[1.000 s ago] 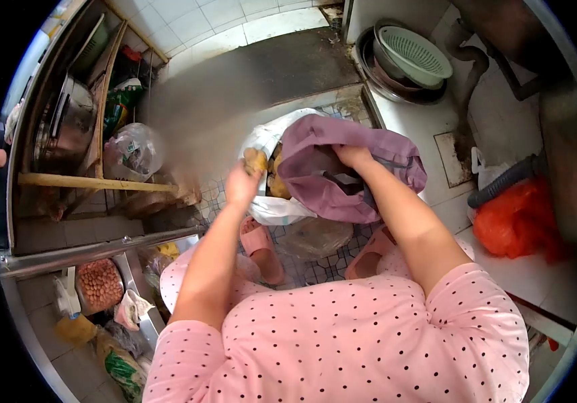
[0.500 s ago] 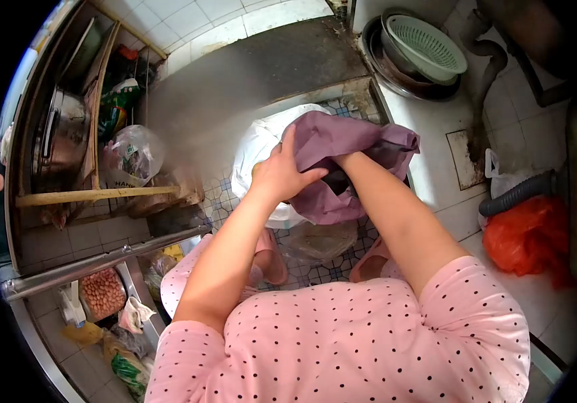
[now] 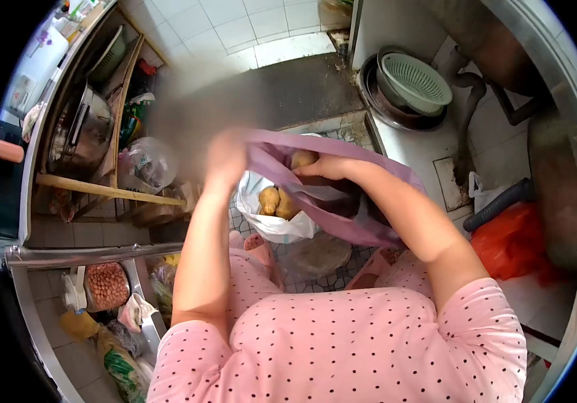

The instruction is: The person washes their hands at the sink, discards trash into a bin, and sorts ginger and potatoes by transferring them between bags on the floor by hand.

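My left hand (image 3: pixel 226 158), partly lost in a blurred patch, grips the rim of a purple cloth bag (image 3: pixel 369 232) at its left side. Inside the bag's wide mouth, my right hand (image 3: pixel 328 168) has its fingers around a potato (image 3: pixel 304 158). Just below and left stands a white plastic bag (image 3: pixel 278 232) on the floor, with several brownish potatoes (image 3: pixel 269 200) showing in it. The purple bag covers part of the white one and hides its own bottom.
A clear plastic bag (image 3: pixel 318 255) lies between my feet. To the left is a wooden rack (image 3: pixel 110 189) with a steel pot (image 3: pixel 81 134). A green colander (image 3: pixel 416 82) sits in stacked basins at the back right. An orange-red plastic bag (image 3: pixel 513 242) lies beside a grey hose (image 3: pixel 500 205).
My left hand has moved left and up, pulling the purple bag's mouth wider. The potatoes in the white bag and the one in my right hand now show.
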`<state>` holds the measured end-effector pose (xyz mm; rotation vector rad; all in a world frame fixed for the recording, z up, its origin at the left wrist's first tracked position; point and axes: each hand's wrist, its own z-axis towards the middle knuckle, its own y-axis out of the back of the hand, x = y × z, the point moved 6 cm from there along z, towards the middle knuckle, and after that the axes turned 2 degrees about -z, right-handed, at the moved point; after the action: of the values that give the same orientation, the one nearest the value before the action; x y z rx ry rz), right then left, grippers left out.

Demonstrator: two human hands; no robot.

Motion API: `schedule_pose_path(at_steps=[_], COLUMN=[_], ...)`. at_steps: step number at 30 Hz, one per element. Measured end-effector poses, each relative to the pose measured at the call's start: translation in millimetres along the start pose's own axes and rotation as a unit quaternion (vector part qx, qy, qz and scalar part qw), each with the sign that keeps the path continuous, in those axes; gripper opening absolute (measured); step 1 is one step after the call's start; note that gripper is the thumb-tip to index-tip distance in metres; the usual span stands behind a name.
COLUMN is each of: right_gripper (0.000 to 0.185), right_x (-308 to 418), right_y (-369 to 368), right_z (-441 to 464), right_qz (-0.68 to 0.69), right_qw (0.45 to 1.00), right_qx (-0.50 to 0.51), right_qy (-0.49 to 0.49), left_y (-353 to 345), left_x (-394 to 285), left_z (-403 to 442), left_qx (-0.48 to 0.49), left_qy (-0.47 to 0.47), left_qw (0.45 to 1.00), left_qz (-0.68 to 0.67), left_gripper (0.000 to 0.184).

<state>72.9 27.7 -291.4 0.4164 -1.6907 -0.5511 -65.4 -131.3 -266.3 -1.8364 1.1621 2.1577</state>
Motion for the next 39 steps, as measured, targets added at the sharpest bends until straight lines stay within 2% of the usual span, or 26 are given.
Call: schedule_pose_path(at_steps=[2,3,4,5,6,7,8,9,11,14,16,17,18,20,21,24,26,27,30,32,33,35,36,37,38,39], right_gripper=[0.042,0.043,0.044,0.041,0.045,0.050,0.054,0.058,0.066,0.061,0.057,0.059,0.062,0.067,0.069,0.071,0.072,0.072,0.059,0.041,0.021,0.019,0.025,0.030,0.032,0.034], right_x=[38.5,54.5,69.0,86.5,102.6,116.6,124.7,125.8,122.5,72.8,27.8,3.9,-15.1,-25.7,-37.9,-60.9,-73.9,-76.0,-60.6,0.7,38.6,94.3,106.6,115.1,104.6,97.5], right_y=[13.6,17.9,23.4,34.4,40.2,50.1,57.5,63.4,72.0,60.3,43.1,25.5,1.9,-47.3,-76.0,-131.1,-142.7,-141.9,-113.5,-56.4,-31.0,-28.4,-51.1,-65.3,-83.8,-95.7], right_z=[-8.9,-12.1,-14.0,-19.8,-31.0,-39.0,-45.1,-47.7,-55.8,-52.1,-47.7,-40.0,-36.2,-26.4,-15.7,-2.4,-5.9,-5.8,4.0,9.8,4.3,19.7,32.7,46.0,67.8,90.3], right_qz=[0.051,0.104,0.159,0.171,0.318,0.335,0.352,0.378,0.387,0.442,0.306,0.258,0.189,0.035,-0.049,-0.254,-0.278,-0.291,-0.225,-0.031,0.001,0.103,0.186,0.134,0.118,0.102], right_qw=[0.997,0.991,0.981,0.974,0.938,0.932,0.926,0.916,0.908,0.874,0.925,0.947,0.969,0.992,0.997,0.965,0.959,0.955,0.966,0.959,0.935,0.944,0.960,0.970,0.981,0.975], right_qx=[-0.014,0.019,0.051,0.023,0.048,0.052,0.055,0.017,-0.079,-0.167,-0.214,-0.185,-0.159,-0.077,-0.039,0.044,0.049,0.048,-0.112,-0.255,-0.311,-0.130,-0.008,0.031,0.020,-0.041], right_qy=[0.055,0.077,0.097,0.146,0.128,0.126,0.125,0.135,0.141,0.117,0.062,0.046,-0.024,-0.089,-0.055,-0.044,-0.034,-0.026,0.057,0.118,0.168,0.284,0.209,0.200,0.153,0.193], left_y=[24.5,41.7,58.3,74.6,87.4,100.4,111.2,118.9,134.9,157.2,166.5,170.8,174.1,177.2,178.2,177.2,171.2,178.7,184.8,177.7,171.7,160.2,156.2,152.1,145.8,140.3], left_x=[-10.3,-19.6,-25.2,-30.3,-45.6,-60.9,-65.6,-69.5,-60.6,-18.6,4.0,15.0,23.9,34.7,40.3,55.3,56.0,72.1,97.8,88.6,80.0,66.0,61.6,56.8,49.6,41.5], left_z=[4.9,9.1,10.8,10.9,0.7,-9.6,-15.7,-28.2,-33.9,-27.2,-26.0,-24.2,-23.0,-20.4,-21.0,-15.2,-17.0,-9.6,-1.1,-4.8,-7.5,-11.3,-10.8,-10.8,-11.6,-12.9], left_qx=[-0.058,-0.082,-0.105,-0.138,-0.127,-0.115,-0.188,-0.283,-0.322,-0.358,-0.372,-0.379,-0.386,-0.385,-0.385,-0.361,-0.332,-0.331,-0.316,-0.292,-0.270,-0.230,-0.218,-0.205,-0.181,-0.159], left_qy=[0.018,-0.096,-0.170,-0.241,-0.246,-0.252,-0.128,-0.030,-0.042,-0.057,-0.059,-0.063,-0.067,-0.064,-0.059,-0.021,-0.010,-0.045,-0.106,-0.116,-0.098,-0.071,-0.064,-0.056,-0.040,-0.024], left_qw=[0.974,0.982,0.977,0.961,0.957,0.947,0.924,0.839,0.832,0.823,0.825,0.826,0.828,0.854,0.866,0.881,0.889,0.911,0.940,0.942,0.941,0.938,0.936,0.934,0.934,0.933], left_qz=[-0.216,-0.139,-0.073,-0.006,-0.083,-0.160,-0.307,-0.464,-0.449,-0.437,-0.421,-0.411,-0.402,-0.343,-0.313,-0.304,-0.315,-0.241,-0.067,-0.119,-0.177,-0.251,-0.269,-0.286,-0.304,-0.322], left_gripper=[0.025,0.023,0.022,0.021,0.022,0.022,0.022,0.021,0.019,0.020,0.021,0.021,0.022,0.024,0.025,0.024,0.026,0.026,0.025,0.020,0.018,0.014,0.012,0.011,0.011,0.010])
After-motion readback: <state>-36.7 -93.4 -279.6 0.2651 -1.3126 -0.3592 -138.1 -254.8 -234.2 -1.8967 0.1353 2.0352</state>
